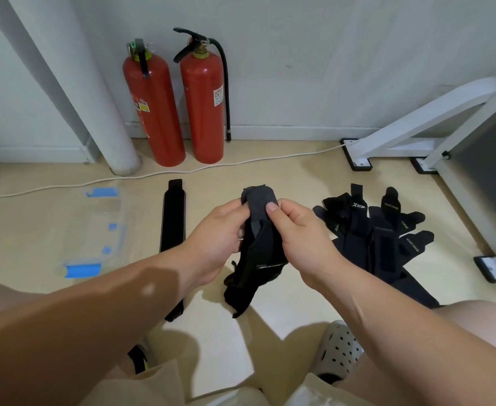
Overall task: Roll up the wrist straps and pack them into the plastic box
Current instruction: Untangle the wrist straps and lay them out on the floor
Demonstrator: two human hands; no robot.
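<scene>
Head view: left hand (217,238) and right hand (296,235) pinch a soft black strap (260,250) above the floor (270,174), its grey top curled into a roll, tail dangling. Beyond, a flat strap (173,218), a heaped pile (381,235) right, and a clear blue-clipped plastic box (103,230) left.

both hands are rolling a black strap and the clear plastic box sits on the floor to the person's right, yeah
Not the side: the head view shows the plastic box on the floor to the person's left; the strap pile lies on the right. The left hand and right hand grip a black strap, its top rolled.
</scene>
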